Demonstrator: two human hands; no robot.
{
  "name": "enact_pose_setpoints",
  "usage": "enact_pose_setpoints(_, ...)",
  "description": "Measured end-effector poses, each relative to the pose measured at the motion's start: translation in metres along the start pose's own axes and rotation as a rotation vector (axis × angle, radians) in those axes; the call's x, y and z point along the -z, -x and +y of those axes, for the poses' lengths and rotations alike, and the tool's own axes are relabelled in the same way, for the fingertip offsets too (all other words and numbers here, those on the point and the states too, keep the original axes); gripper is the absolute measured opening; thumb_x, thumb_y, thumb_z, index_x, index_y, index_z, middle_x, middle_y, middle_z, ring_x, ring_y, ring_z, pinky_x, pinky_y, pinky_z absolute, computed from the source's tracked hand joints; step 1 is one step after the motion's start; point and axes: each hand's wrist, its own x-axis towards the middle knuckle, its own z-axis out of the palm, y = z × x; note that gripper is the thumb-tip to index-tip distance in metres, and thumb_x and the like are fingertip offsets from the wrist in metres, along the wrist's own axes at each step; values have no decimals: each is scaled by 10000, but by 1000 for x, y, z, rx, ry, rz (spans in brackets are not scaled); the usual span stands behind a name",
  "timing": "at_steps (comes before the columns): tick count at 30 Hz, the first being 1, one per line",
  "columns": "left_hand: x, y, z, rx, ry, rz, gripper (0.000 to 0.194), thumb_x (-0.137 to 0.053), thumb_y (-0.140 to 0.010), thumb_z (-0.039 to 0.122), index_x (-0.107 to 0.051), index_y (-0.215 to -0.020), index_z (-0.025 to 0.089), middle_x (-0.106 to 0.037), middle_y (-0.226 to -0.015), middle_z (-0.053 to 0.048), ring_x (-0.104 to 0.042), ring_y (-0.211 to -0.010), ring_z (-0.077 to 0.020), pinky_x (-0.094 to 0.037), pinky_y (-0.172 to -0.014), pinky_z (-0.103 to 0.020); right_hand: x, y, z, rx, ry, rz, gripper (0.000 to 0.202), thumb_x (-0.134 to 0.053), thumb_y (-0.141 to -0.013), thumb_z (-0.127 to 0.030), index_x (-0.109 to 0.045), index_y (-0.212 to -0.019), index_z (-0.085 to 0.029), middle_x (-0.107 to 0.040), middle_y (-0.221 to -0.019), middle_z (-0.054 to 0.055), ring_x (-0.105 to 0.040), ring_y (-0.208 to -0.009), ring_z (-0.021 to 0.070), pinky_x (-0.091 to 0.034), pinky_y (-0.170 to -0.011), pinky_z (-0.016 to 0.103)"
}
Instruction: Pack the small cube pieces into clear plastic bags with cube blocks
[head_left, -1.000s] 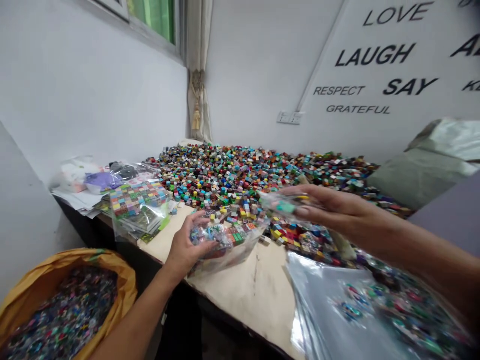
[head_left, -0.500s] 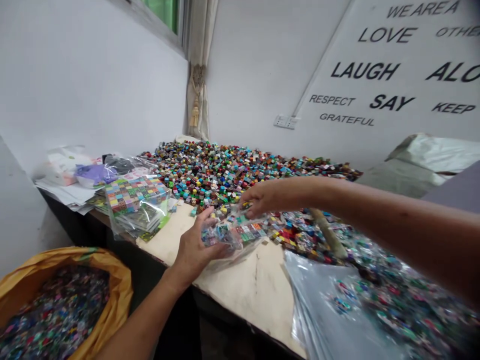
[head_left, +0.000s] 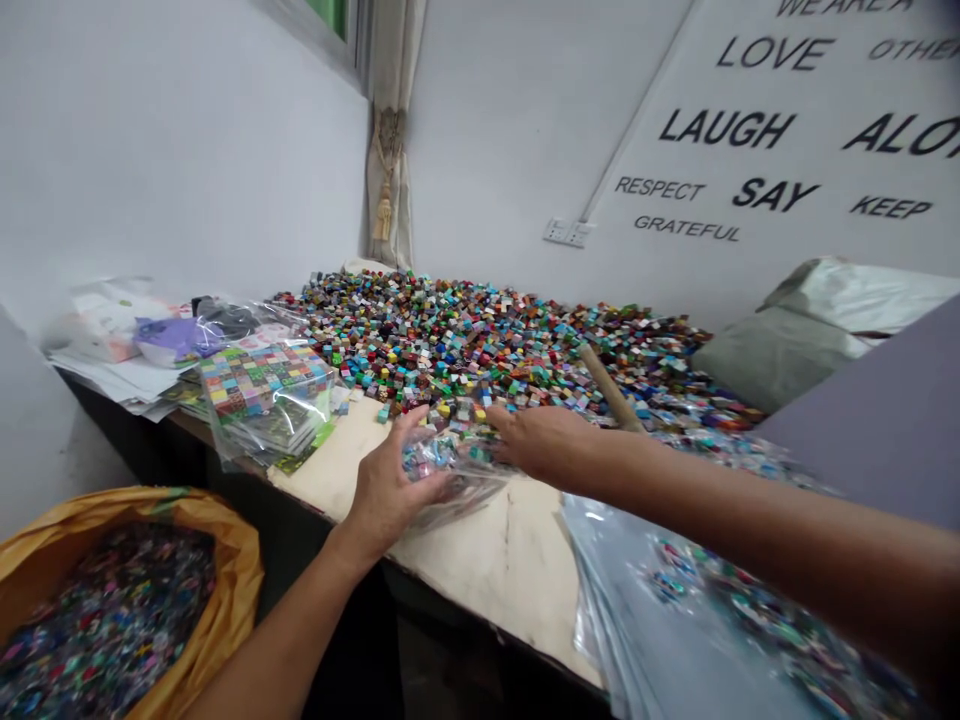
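My left hand (head_left: pixel 394 480) is curled round one end of a clear plastic bag (head_left: pixel 461 495), with the thumb in front and the fingers behind. Small blue-and-white wrapped packets (head_left: pixel 427 457) show inside the bag near that thumb. At the bag's other end is my right hand (head_left: pixel 536 440), palm down, its bent fingers closed at the plastic; the fingertips are partly hidden. Just behind both hands lies a big heap of small coloured cubes (head_left: pixel 442 340). The bag rests low over the pale board (head_left: pixel 510 560) at the table's front.
Bagged printed sheets (head_left: pixel 262 400) lie to the left. A yellow sack (head_left: pixel 240 560) of small wrapped pieces stands below. A stick (head_left: pixel 609 388) leans in the heap. Flat clear bags (head_left: pixel 637 600) and small packets (head_left: pixel 787 620) are at the right, a grey bundle (head_left: pixel 787 345) behind.
My right hand has moved down and slightly right, from over the bag to its right end. It uncovers the stick and hides the bag's patterned cubes. My left hand keeps its hold.
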Motion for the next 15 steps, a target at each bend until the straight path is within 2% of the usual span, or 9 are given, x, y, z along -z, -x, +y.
enact_pose_setpoints(3, 0, 0, 2, 2, -31, 8, 708, -730, -694, 297, -416, -1328, 283, -654, -1154, -52, -619, -1080, -238, -489, -925, -389, 11, -1, -4, 61, 81, -88, 236, -562, -794, -135, -638, -1014, -174, -676, -910, 127, -665, -721, 237, -465, -566, 293)
enact_pose_setpoints(5, 0, 0, 3, 2, -39, 7, 702, -728, -697, 303, -418, -1326, 277, -652, -1162, -55, -615, -1087, -239, -491, -918, -383, 11, -4, -4, 77, 50, -66, 271, -562, -778, -117, -638, -1031, -176, -677, -954, 124, -665, -760, 239, -473, -581, 296)
enact_pose_setpoints(10, 0, -1, 5, 1, -76, 5, 684, -728, -695, 287, -436, -1314, 285, -655, -1161, -48, -618, -1081, -245, -483, -927, -389, 0, -12, 0, 2, -99, -75, 262, -533, -800, -125, -634, -1039, -160, -701, -890, 129, -653, -740, 243, -470, -593, 319)
enact_pose_setpoints(15, 1, 0, 5, -4, -78, -3, 678, -715, -696, 260, -437, -1314, 279, -657, -1154, -47, -610, -1089, -241, -471, -934, -383, 12, -7, 9, -6, -302, -205, 192, -595, -802, -324, -650, -917, -180, -689, -766, 60, -612, -623, 180, -420, -506, 265)
